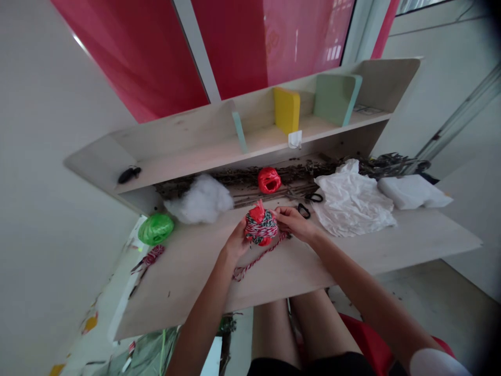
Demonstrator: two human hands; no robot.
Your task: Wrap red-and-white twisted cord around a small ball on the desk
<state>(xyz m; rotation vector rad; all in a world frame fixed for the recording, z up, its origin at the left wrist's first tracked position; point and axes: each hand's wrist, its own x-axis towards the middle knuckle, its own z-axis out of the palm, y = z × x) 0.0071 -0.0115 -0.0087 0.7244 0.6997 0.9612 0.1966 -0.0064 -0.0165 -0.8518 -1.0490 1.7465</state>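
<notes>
My left hand [235, 241] grips the left side of a small red bundle [260, 227] wrapped in red, white and green twisted cord, held just above the wooden desk [352, 256]. My right hand [294, 222] pinches the cord at the bundle's right side. The loose end of the cord [256, 258] trails down across the desk toward me. Both hands have their fingers closed.
Behind the hands lie black-handled scissors [309, 203], a red raffia ball [269, 180], white stuffing [201, 201], dry twigs [297, 172] and crumpled white paper [352, 201]. A green raffia ball [155, 228] sits at the left edge. A shelf [250, 146] holds coloured dividers.
</notes>
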